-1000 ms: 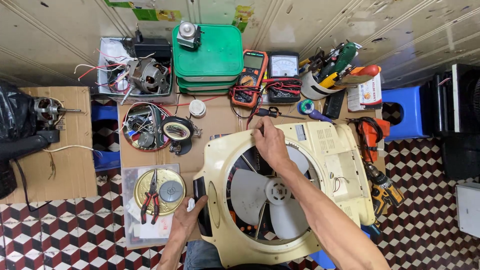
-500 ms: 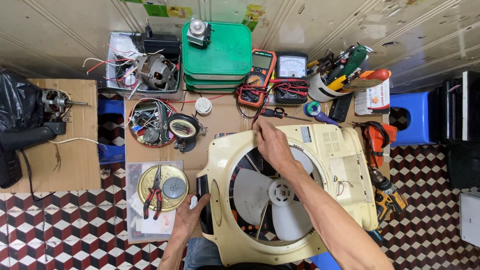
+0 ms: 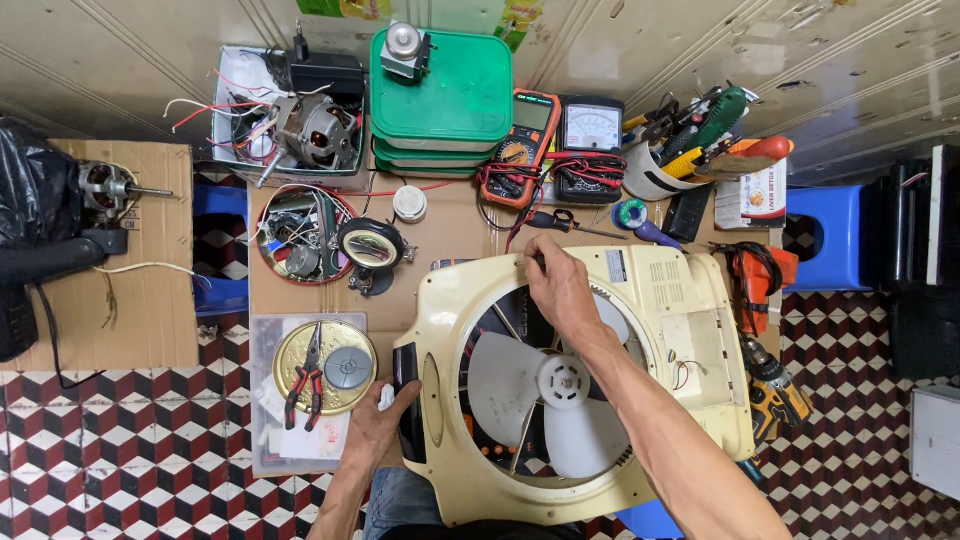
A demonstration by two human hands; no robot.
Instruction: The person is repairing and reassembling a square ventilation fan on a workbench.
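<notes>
Barely anything's shifted: right hand has crept a touch along the far rim, left hasn't budged. Going left to right: red-handled pliers (image 3: 303, 380) lie on a brass tin lid (image 3: 325, 367), then the left hand (image 3: 380, 425) clamps the near-left edge of the cream fan housing (image 3: 690, 330), fingers curled round it. Right hand (image 3: 558, 285) pinches something tiny at the far rim, can't tell what. White blade (image 3: 560, 390) is still mounted, so I'd say teardown's early.
</notes>
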